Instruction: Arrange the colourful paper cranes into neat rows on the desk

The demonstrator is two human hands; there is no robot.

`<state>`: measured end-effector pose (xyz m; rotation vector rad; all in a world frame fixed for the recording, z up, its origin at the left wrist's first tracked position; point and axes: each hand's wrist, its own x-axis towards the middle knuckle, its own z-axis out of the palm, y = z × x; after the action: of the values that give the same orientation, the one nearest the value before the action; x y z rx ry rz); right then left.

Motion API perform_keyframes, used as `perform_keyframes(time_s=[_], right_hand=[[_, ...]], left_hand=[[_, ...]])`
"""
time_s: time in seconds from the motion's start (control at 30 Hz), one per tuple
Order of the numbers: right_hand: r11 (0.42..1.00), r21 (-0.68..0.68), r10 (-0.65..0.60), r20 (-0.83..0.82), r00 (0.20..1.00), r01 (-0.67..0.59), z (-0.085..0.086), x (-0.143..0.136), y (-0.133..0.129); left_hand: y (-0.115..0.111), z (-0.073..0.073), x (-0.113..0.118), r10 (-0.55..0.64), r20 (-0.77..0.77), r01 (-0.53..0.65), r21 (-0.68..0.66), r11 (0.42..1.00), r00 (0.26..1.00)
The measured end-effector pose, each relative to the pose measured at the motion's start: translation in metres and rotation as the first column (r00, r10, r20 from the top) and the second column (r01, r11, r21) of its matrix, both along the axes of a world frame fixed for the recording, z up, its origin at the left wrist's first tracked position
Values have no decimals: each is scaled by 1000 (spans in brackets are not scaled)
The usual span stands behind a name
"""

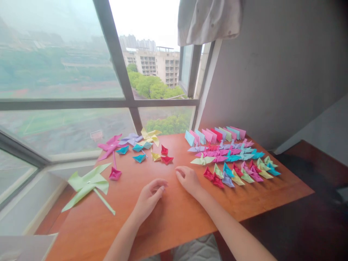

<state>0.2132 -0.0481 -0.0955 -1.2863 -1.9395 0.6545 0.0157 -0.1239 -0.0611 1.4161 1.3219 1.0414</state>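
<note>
Pale green paper at far left: a pinwheel (pixel 88 183) lies flat on the worktop (pixel 174 221), left of the left hand, its stick slanting toward the near edge. Beyond it, a magenta pinwheel (pixel 111 145) and a magenta boat (pixel 115 174), both ahead and left of the same hand. Farther out: a purple pinwheel (pixel 130 139), blue boats (pixel 139 158) and a yellow pinwheel (pixel 150 136).

Left hand (pixel 150 195): fingers loosely curled, thumb apart, nothing visible in grasp. Straight ahead of it, a yellow boat (pixel 156 157) beside two red boats (pixel 166 160).

Key relation: the nearer red boat sits ahead and slightly left of the right fingertips, apart from them; its long axis runs crosswise, points left and right. The right hand is the closer of the two.

Right hand (pixel 187 179): relaxed, fingers bent, no paper seen in it; palm side hidden. To its right, near the wrist, assorted boats (pixel 208 174) in rows; beyond these, ahead and right, paper cranes (pixel 202 160), then upright folded pieces (pixel 208 136).
</note>
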Motion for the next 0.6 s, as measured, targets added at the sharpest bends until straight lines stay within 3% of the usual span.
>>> perform_keyframes(time_s=[0.07,0.1,0.23,0.3,0.37,0.47,0.6], right_hand=[[1000,-1,-2,-10,1000,2,-3,0,-1],[1000,-2,-2,-15,1000,2,-4,1,-1],[1000,-4,7,-25,1000,-7,-7,2,-2],[1000,-2,11,-24,1000,-11,-6,3,-3],[1000,5,15,-16,1000,-15,-5,3,-4],[1000,15,16,-8,1000,-16,-4,3,-5],[1000,21,16,-14,1000,-16,-3,3,-6]], left_hand=[[6,3,-21,126,-228,-108,92,990,965],[8,6,-33,206,-350,-166,143,976,914],[10,24,-81,388,-758,-314,252,916,524],[7,35,-97,402,-854,-367,277,888,330],[3,44,-106,384,-899,-389,284,876,209],[1,50,-111,328,-931,-385,247,889,160],[2,44,-111,294,-943,-364,222,905,157]])
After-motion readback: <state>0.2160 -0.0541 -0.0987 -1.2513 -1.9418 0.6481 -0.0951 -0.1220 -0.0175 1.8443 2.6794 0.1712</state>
